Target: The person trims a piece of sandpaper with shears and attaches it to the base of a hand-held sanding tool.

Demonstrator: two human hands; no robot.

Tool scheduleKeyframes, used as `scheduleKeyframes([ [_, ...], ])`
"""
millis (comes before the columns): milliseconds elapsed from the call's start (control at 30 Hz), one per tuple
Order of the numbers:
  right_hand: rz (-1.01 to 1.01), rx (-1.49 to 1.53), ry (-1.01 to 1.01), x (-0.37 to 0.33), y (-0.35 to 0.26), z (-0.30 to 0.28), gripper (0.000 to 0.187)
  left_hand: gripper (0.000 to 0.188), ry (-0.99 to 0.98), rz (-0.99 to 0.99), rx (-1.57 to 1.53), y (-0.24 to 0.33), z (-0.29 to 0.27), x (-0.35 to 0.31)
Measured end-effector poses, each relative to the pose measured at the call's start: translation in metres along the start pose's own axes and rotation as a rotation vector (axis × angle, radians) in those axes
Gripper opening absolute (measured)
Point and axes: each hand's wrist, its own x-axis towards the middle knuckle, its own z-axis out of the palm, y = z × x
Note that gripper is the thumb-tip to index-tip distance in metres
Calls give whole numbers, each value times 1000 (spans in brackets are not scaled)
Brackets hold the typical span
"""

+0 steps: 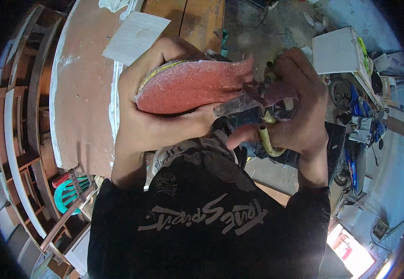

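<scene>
My left hand (160, 125) is wrapped round a piece of red sandpaper (188, 88). It has a rounded end and a yellow layer along its upper edge. In my right hand (299, 107) is a pair of scissors (239, 106) with worn yellow handles; one handle curves out as an open hook below the fingers. The blade points left, against the ragged right end of the sandpaper, where the red sheet curls up near my right fingers. How far the blades are apart is hidden by that curl. Both hands are close together in front of my chest.
A large brown board (83, 83) with white edges stands at left, with a small white panel (137, 37) on it. Beyond are wooden frames (34, 116) and a green plastic piece (69, 195). To the right are a white table (334, 51) and a blue motorbike (357, 121).
</scene>
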Motion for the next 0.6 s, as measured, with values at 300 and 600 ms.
scheduleKeyframes([
  [300, -87, -166, -147, -11, 8, -10, 80, 38, 54, 94, 151, 3, 3, 1],
  [600, -92, -91, -48, -3, -6, 0, 86, 36, 44, -6, -7, 6, 1, -1],
])
